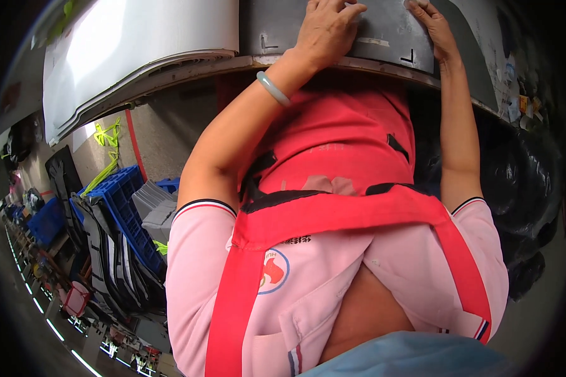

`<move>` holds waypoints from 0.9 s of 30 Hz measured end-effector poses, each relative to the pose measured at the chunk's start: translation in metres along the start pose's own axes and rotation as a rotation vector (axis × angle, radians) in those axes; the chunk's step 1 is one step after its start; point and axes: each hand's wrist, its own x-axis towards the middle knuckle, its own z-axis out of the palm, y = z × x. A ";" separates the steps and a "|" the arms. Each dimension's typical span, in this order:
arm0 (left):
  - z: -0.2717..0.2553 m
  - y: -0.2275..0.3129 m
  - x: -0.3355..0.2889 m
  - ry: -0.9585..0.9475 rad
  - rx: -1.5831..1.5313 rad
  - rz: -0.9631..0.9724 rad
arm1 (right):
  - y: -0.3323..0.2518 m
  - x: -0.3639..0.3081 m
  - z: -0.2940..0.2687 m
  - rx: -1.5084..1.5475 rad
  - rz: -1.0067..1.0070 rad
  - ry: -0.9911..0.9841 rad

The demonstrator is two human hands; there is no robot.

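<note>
Both of my hands are at the far edge of the view, over a dark grey board (pixel 383 31) with corner marks and a pale strip on it. My left hand (pixel 329 30), with a pale bangle (pixel 273 88) on the wrist, rests over the board with its fingers curled. Its fingertips are partly cut off by the frame, and whatever they hold is hidden. At the board's right side, my right hand (pixel 437 28) has thumb and fingers pinched together. What lies between them is too small to make out.
Large white sheets (pixel 138 44) lie stacked on the table left of the board. Below them, on the floor at left, stand a blue crate (pixel 129 213), grey blocks (pixel 156 204) and black-and-white strips (pixel 110 245). Black plastic bags (pixel 516 182) sit at right.
</note>
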 end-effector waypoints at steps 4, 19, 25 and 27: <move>-0.039 0.016 -0.023 -0.032 -0.364 -0.081 | -0.010 0.023 0.061 -0.452 -0.088 0.685; -0.073 -0.016 -0.031 -0.505 0.172 0.109 | 0.000 0.009 -0.018 -0.467 -0.106 0.641; -0.078 -0.032 -0.022 -0.597 0.098 0.195 | 0.001 0.009 -0.016 -0.448 -0.080 0.617; -0.080 -0.022 -0.011 -0.706 0.066 0.206 | 0.000 0.003 -0.027 -0.458 -0.081 0.612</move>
